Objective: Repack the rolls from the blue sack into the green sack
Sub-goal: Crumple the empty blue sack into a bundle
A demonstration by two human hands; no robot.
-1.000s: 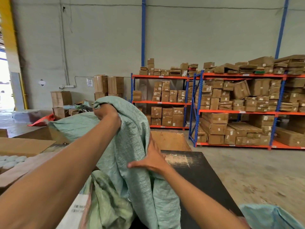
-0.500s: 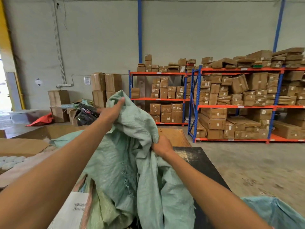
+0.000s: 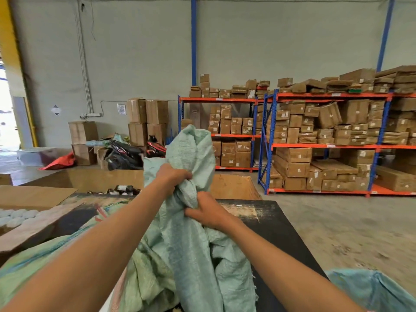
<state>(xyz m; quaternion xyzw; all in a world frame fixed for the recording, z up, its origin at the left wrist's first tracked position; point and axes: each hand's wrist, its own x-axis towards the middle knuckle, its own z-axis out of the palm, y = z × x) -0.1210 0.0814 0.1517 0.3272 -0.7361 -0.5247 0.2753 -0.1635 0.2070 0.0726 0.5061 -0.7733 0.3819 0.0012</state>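
Observation:
A pale green woven sack (image 3: 193, 251) is held up over the dark table (image 3: 276, 224), its top edge flopping above my hands. My left hand (image 3: 173, 176) grips a bunch of its cloth high up. Just below and to the right, my right hand (image 3: 208, 212) grips another fold of the same sack. A blue-green sack (image 3: 369, 289) lies at the bottom right corner. Several white rolls (image 3: 15, 216) lie at the far left edge. A greener sack (image 3: 148, 282) is crumpled under the raised one.
Open cardboard boxes (image 3: 231, 186) stand behind the table. Orange and blue racks (image 3: 326, 145) full of cartons fill the right background. Stacked cartons, a motorbike (image 3: 126, 154) and a red cloth sit by the wall. Bare concrete floor (image 3: 351, 226) lies to the right.
My left hand has come down and closed on the cloth beside my right hand. The sack's top edge now stands above both hands, bunched narrower than before.

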